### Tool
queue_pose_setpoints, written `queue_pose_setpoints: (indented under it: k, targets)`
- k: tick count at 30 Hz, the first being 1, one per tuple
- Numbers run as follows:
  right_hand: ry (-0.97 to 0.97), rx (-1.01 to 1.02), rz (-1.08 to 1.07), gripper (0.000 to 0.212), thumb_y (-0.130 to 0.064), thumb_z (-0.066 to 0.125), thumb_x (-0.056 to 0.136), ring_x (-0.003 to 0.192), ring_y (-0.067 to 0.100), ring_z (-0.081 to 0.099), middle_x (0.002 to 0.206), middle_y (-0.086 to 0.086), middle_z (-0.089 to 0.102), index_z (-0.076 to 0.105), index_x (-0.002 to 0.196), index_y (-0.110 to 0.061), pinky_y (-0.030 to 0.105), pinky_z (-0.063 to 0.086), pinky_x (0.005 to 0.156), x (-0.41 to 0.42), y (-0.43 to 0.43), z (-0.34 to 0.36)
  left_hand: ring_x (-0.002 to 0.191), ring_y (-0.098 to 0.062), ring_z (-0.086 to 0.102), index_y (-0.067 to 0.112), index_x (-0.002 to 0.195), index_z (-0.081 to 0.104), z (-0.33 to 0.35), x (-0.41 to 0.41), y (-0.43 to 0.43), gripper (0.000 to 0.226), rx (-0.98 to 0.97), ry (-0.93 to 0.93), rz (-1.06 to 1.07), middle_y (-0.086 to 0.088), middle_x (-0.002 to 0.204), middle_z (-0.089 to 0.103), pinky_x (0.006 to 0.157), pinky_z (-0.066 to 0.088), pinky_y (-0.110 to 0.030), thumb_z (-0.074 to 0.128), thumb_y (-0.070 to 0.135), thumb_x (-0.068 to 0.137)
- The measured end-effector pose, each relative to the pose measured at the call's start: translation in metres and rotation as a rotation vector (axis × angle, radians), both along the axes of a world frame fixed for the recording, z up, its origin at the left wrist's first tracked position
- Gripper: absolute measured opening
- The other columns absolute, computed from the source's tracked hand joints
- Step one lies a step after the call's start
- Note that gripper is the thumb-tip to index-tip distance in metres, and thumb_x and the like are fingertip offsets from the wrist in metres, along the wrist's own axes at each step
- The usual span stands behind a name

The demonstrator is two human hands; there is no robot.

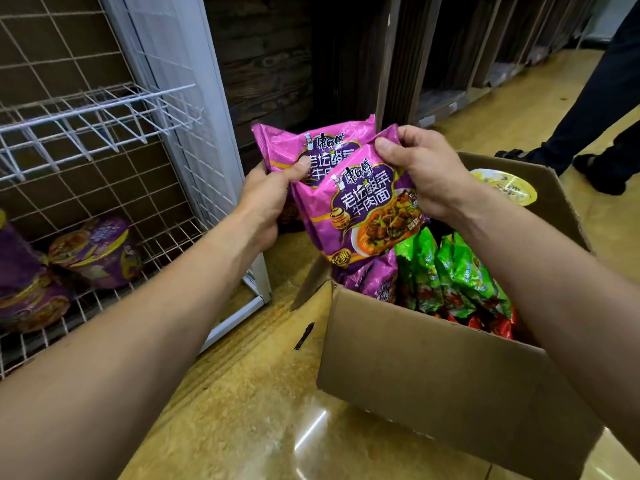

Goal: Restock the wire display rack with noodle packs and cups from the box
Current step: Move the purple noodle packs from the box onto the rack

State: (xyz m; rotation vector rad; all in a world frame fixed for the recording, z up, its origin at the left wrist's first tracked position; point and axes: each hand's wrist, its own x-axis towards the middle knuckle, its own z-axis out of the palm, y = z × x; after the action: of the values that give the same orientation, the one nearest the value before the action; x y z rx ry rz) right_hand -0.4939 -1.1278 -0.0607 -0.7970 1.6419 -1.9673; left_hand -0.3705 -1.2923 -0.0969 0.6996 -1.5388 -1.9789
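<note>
1. While scanning outward from the near edge: cardboard box [433,375] on the floor, flaps open, stuffed with green packs [450,271], red packs [498,327] behind the front wall, and one more purple pack [377,282] at the left corner.
2. Just above the box, two purple noodle packs held up, overlapping. Left hand [266,199], grip curled round the rear pack [294,143], thumb across its face. Right hand [426,174], grip pinching the top edge of the front pack [363,216] between thumb and fingers.
3. Risk, by the look of it: slick wrappers, one sliding off the other. A top-edge pinch alone could let the front pack swing or drop back into the box. Squeezing harder likely to crush the noodles.
4. Off to the left, wire display rack [104,112], purple cups [100,251] lying on its lower shelf. Could snag a wrapper corner on the wire ends, or tip a pack through the open grid.
5. Far side of the box, yellow-lidded cup [509,187] at the rim.
6. Underfoot, glossy yellowish floor [242,393], glare streaks on it. Beyond, dark wooden shelving [270,64], and another person's legs [595,109] at far right.
</note>
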Motion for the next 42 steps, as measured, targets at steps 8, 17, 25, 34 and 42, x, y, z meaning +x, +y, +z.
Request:
queue_pose_setpoints:
  k: [8,17,25,34,42]
  targets:
    - [-0.187,-0.009,-0.009,0.009,-0.009,0.057,0.1,0.083,0.027,0.071,0.091,0.017,0.072,0.064,0.098,-0.004,0.048,0.059,0.089,-0.003,-0.002,-0.007,0.069,-0.021,0.07,0.017,0.079,0.07,0.003,0.005,0.013,0.022,0.026,-0.143,-0.149,-0.001,0.077,0.072,0.076,0.058,-0.036,0.056,0.027,0.093]
    - [-0.259,-0.008,-0.171,0.009,-0.009,0.059,0.099,0.069,0.019,0.072,0.075,0.008,0.073,0.062,0.091,-0.01,0.038,0.061,0.071,-0.006,-0.018,-0.019,0.095,-0.025,0.074,0.02,0.097,0.073,0.001,0.003,0.034,0.047,0.103,-0.095,-0.143,-0.006,0.102,0.078,0.089,0.059,-0.04,0.038,0.05,0.103]
    - [-0.354,-0.004,-0.45,0.008,-0.008,0.066,0.095,0.08,0.027,0.075,0.095,0.017,0.075,0.068,0.099,-0.002,0.048,0.063,0.079,-0.009,-0.03,-0.027,0.096,-0.019,0.076,0.018,0.136,0.052,-0.001,0.0,0.032,0.064,-0.216,-0.086,-0.215,-0.005,0.112,0.075,0.092,0.058,-0.039,0.058,0.063,0.091]
    - [-0.397,0.001,-0.366,0.023,-0.023,0.072,0.093,0.079,0.031,0.077,0.089,0.018,0.077,0.066,0.106,-0.004,0.053,0.062,0.076,-0.002,-0.03,-0.017,0.086,-0.011,0.076,0.017,0.126,0.056,-0.011,0.009,0.023,0.048,-0.272,-0.021,-0.098,0.002,0.103,0.076,0.076,0.059,-0.026,0.079,0.028,0.086]
    - [-0.179,0.15,0.089,0.049,-0.047,0.063,0.096,0.103,0.03,0.073,0.114,0.011,0.075,0.057,0.133,-0.015,0.053,0.057,0.093,0.01,-0.033,-0.016,0.088,-0.019,0.077,0.015,0.123,0.061,-0.006,0.02,0.007,0.042,-0.125,0.009,0.026,-0.005,0.103,0.077,0.078,0.063,-0.033,0.075,0.035,0.089]
